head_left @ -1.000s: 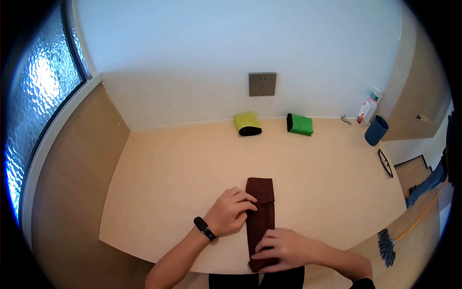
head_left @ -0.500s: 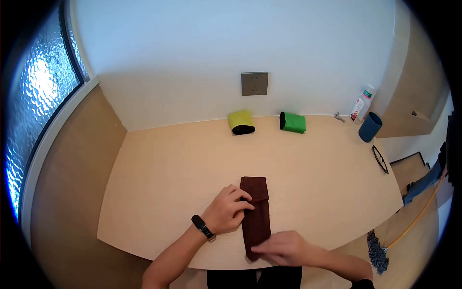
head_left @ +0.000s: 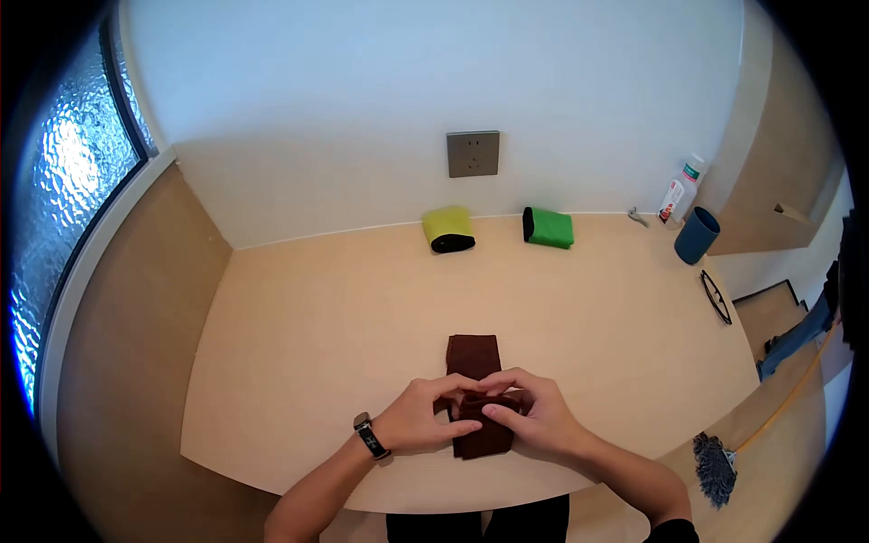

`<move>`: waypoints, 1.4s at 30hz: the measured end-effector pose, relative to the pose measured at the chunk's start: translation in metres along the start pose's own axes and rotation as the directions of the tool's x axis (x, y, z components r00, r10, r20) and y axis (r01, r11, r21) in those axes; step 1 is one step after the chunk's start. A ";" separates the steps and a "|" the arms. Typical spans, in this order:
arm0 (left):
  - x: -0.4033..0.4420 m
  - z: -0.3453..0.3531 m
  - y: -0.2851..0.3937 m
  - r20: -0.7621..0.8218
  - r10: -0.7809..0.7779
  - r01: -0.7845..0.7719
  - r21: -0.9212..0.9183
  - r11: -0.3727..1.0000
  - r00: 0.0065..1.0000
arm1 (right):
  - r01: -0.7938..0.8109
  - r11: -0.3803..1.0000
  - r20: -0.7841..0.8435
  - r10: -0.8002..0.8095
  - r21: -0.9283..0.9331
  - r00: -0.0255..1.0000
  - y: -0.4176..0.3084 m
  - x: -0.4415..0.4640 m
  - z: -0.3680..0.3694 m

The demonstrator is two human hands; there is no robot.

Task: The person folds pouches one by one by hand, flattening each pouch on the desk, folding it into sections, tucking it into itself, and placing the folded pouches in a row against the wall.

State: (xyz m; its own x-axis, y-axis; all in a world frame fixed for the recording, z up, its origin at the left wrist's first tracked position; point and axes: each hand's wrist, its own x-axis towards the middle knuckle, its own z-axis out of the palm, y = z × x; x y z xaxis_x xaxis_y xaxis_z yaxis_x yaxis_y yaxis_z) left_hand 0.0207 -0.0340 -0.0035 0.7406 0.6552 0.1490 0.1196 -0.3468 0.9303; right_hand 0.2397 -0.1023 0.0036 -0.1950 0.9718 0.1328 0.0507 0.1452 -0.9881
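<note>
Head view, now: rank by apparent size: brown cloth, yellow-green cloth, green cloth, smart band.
1. Brown cloth, though partly covered and nearer the camera
2. Yellow-green cloth and green cloth: too alike to rank
3. Smart band

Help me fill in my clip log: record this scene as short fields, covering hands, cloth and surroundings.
Left hand: fingers and thumb on the brown cloth, at its left
Right hand: fingers and thumb on the same cloth, at its right
Brown cloth: folded up between the hands, far end flat on the table
Table back: yellow-green bundle, green bundle
Table right: bottle, blue cup, black-framed glasses
Floor: mop
</note>
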 end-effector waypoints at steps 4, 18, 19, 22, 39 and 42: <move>-0.003 -0.002 0.006 0.005 -0.113 0.112 -0.142 0.983 0.994 | -0.032 0.999 0.068 0.029 0.045 0.997 -0.009 -0.001 -0.002; -0.008 -0.013 0.020 0.256 -0.235 0.283 -0.172 0.943 0.938 | -0.128 0.991 0.167 0.133 -0.043 0.977 -0.003 0.000 -0.009; -0.008 -0.012 0.021 0.273 -0.271 0.328 -0.193 0.925 0.923 | -0.131 0.990 0.160 0.137 -0.047 0.978 -0.001 0.000 -0.009; -0.007 -0.009 0.024 0.250 -0.314 0.364 -0.188 0.912 0.916 | -0.112 0.988 0.131 0.125 -0.103 0.983 -0.001 0.002 -0.006; -0.004 -0.003 0.021 -0.010 -0.203 0.199 0.246 0.949 0.979 | 0.028 0.922 0.050 -0.010 -0.387 0.999 0.003 0.003 -0.007; -0.004 -0.002 0.021 -0.052 -0.114 0.125 0.375 0.919 0.992 | 0.086 0.883 0.067 -0.062 -0.461 0.996 0.003 0.003 -0.007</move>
State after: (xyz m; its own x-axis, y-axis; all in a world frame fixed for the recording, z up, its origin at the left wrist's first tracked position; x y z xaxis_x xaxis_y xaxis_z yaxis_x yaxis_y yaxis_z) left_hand 0.0185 -0.0424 0.0158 0.6869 0.7244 0.0588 0.4506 -0.4880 0.7476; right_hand 0.2459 -0.0977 0.0015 -0.2631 0.9461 0.1887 0.4790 0.2979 -0.8257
